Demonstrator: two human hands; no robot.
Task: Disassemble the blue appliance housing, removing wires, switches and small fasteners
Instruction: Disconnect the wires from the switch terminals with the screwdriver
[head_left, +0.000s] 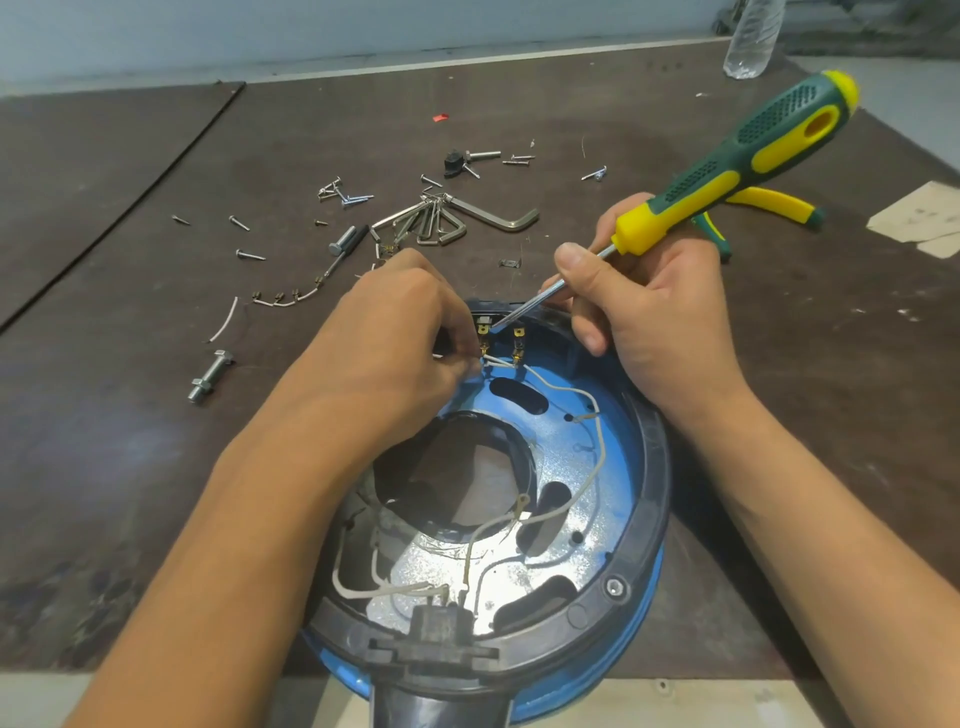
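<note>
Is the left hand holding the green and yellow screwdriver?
No, the right hand grips the screwdriver, while the left hand pinches a white wire.

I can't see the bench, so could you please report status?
Left hand pinching white wire at switch terminal. Right hand gripping screwdriver, tip on that terminal. Blue housing wiring not yet freed. Nothing obstructing.

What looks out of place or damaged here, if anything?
Screws lie scattered loose over the table beyond the blue housing, with cut wire pieces at left. Inside the housing a white wire ends loose and unattached. Nothing spilled.
</note>
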